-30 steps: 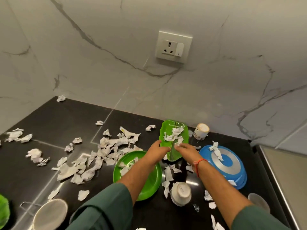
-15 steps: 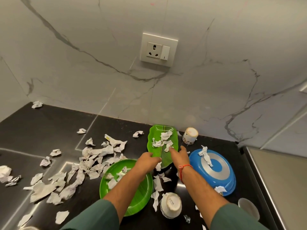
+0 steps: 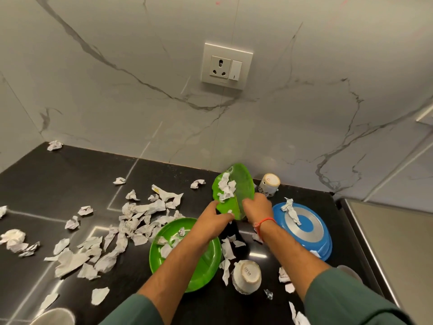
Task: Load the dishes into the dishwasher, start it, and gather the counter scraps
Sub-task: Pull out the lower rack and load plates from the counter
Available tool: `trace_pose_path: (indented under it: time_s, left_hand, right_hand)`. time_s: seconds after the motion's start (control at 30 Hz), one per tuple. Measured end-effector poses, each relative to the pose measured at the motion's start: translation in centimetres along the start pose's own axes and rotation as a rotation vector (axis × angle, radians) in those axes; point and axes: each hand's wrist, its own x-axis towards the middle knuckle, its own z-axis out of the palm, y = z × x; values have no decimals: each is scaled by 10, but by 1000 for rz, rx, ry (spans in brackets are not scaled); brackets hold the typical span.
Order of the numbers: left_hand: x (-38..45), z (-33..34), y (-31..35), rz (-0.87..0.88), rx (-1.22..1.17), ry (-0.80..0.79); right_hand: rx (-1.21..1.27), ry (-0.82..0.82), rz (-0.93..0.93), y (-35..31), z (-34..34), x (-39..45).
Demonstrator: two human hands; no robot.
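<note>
A green leaf-shaped tray point(image 3: 241, 184) is lifted and tilted left above the black counter point(image 3: 70, 174), with crumpled paper scraps point(image 3: 226, 188) clinging to its left side. My left hand point(image 3: 214, 219) grips its near left edge and my right hand point(image 3: 256, 208) grips its near right edge. Below my left forearm lies a round green plate point(image 3: 201, 275) holding a few scraps. An upturned blue plate point(image 3: 311, 233) with a scrap on it lies to the right. A white cup point(image 3: 247, 275) stands upside down in front.
Many torn paper scraps point(image 3: 131, 221) litter the counter left of the plates. A small white cup point(image 3: 269, 185) lies near the marble wall. A wall socket point(image 3: 226, 66) is above. A steel surface point(image 3: 398, 242) borders the counter on the right. A pale bowl rim point(image 3: 54, 316) shows bottom left.
Both hands have taken hold of the leaf-shaped tray and raised it off the counter, tipping it leftward; the scraps on it have slid to its left side.
</note>
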Motion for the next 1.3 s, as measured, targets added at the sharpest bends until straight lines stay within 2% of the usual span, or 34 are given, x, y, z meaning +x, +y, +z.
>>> trace_pose_path:
  time_s: [0.2,0.4,0.5,0.67,0.73,0.93,1.07,1.2,1.3]
  left_hand:
    - [-23,-11,7,7,-26,30]
    - [-39,-12,11,36,-74,14]
    - [-43,-9,9,54,-113,-17]
    - [-54,8,19,37,-215,-86]
    - [-59,20,25,28,-257,-124]
    - [-64,69,43,82,-306,-199]
    - [-88,121,59,114,-274,-266]
    - [-125,175,55,140,-220,-419]
    - [-144,213,48,120,-168,-454]
  right_hand:
    - [-429,309,-265,1,-35,-20]
    - [-519,441,-377,2,-63,-33]
    - [-307,422,-305,3,-67,-41]
    - [631,221,12,23,-64,-64]
    - [833,177,86,32,-66,-80]
    - [1061,219,172,75,-87,-120]
    - [1127,273,170,116,-115,-147]
    - [1185,316,157,158,-142,-173]
    - [1187,375,149,192,-161,-191]
